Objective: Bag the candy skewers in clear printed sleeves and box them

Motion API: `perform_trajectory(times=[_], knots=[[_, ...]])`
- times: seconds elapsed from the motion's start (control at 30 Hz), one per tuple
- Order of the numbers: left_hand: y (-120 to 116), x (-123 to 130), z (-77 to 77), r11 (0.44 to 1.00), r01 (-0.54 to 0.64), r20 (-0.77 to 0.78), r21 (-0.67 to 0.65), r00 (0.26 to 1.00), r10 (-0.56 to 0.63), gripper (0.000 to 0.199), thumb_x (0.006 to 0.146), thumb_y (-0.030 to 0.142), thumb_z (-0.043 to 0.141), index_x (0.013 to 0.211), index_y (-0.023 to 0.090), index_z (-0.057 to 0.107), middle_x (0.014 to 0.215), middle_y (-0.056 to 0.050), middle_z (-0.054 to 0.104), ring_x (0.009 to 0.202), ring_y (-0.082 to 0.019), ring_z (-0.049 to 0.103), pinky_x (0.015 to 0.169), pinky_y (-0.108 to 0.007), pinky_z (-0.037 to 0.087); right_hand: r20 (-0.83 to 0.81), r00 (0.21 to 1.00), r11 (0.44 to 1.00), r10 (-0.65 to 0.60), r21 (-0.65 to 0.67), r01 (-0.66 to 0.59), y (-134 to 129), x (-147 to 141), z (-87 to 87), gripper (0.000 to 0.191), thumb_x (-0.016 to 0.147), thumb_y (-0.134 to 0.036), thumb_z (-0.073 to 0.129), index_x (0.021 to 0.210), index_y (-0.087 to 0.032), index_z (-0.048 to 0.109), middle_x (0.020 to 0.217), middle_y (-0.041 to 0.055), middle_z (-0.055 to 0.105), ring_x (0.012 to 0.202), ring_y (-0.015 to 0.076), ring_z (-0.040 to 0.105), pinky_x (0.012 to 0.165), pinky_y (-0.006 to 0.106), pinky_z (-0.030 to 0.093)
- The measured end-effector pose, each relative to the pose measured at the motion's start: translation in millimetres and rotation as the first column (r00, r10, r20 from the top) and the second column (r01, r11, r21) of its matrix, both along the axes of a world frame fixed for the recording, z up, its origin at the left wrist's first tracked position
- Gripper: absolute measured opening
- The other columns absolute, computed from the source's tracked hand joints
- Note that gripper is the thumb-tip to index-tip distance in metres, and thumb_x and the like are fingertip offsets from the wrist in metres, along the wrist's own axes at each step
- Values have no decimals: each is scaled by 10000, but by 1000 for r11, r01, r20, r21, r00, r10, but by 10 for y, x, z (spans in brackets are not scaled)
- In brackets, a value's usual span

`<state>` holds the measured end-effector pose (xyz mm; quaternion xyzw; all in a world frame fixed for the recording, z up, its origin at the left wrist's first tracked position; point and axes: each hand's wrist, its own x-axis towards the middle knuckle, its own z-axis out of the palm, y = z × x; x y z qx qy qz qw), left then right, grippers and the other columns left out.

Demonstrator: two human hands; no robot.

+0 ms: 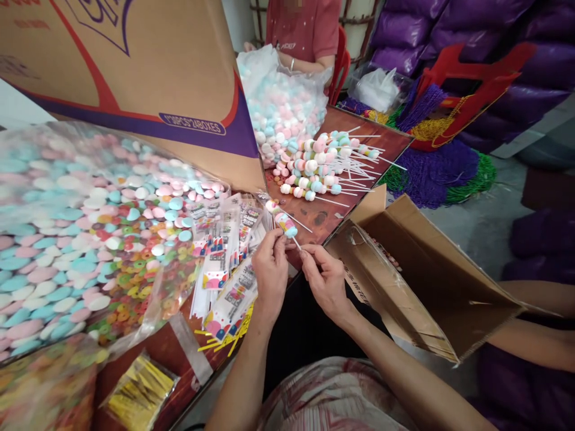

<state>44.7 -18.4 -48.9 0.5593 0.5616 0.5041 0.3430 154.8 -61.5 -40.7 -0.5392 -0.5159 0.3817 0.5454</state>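
Note:
A marshmallow skewer (286, 224), with pink, blue and white pieces on a white stick, is held between my two hands near the table edge. My left hand (271, 263) pinches it just below the candy. Closed fingers of my right hand (324, 276) grip the lower end of its stick. Just beyond lies another skewer (300, 222) on the table. Printed plastic bags (231, 299) lie beside my left hand, with yellow twist ties (231, 335) below them. Further back is a pile of finished-looking skewers (323, 161), sticks pointing right.
Loose marshmallows (58, 269) and gummy rings (139, 269) spread over the left side. A large carton (157, 72) stands behind them. An open cardboard box (431, 281) is at my right, near another person's arm (534, 341). Across the table sits a person (305, 36) behind a marshmallow bag (283, 96).

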Motion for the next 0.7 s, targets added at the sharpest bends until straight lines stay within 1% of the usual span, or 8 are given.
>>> perform_trajectory(times=[0.07,0.13,0.23,0.33,0.4,0.53,0.7], knots=[[-2,-21,21,999,28,-60,35,998,-26,156,951,291,492,976,222,630,857,-18,707,779,-167,706,700,-272,528,24,1000,1000,-6,7,6,-9,5,1,227,958,-316,530,976,-157,690,598,-43,496,520,89,441,508,206,380],[-4,-32,47,996,29,-122,81,992,-19,161,957,265,478,982,217,629,877,-21,705,775,-161,702,708,-271,519,44,999,1000,-8,12,7,-16,12,2,223,958,-310,527,971,-155,686,599,-44,499,517,86,437,505,204,374],[-5,-44,93,993,43,-166,114,986,-24,178,964,248,457,987,214,630,870,-26,703,776,-162,690,726,-274,502,67,998,1000,-17,12,17,-21,22,-6,223,962,-312,522,976,-158,683,607,-41,510,516,86,436,504,205,371],[-1,-56,147,994,72,-177,79,982,-57,169,955,241,468,955,223,636,803,-18,697,769,-172,669,757,-284,476,67,997,1000,-24,8,24,-22,30,-20,227,963,-321,519,975,-161,681,619,-35,522,520,89,439,500,207,371],[5,-61,176,996,77,-174,48,982,-68,140,938,237,496,921,231,635,773,-11,688,750,-177,652,747,-284,454,62,998,1000,-19,4,18,-23,33,-27,230,962,-325,518,970,-161,679,623,-31,527,521,92,439,493,207,370],[16,-61,183,996,82,-105,27,991,-79,104,912,233,536,939,238,636,793,-10,686,757,-179,639,740,-279,440,72,997,1000,-22,10,21,-24,38,-31,235,962,-328,512,966,-162,678,635,-26,543,519,90,440,489,203,377],[13,-62,144,997,78,-92,9,993,-77,127,905,272,562,981,232,656,848,-26,712,785,-182,652,768,-285,454,197,979,996,-44,86,28,-19,54,-32,212,967,-286,506,951,-161,677,681,-15,586,541,86,473,559,201,421]])
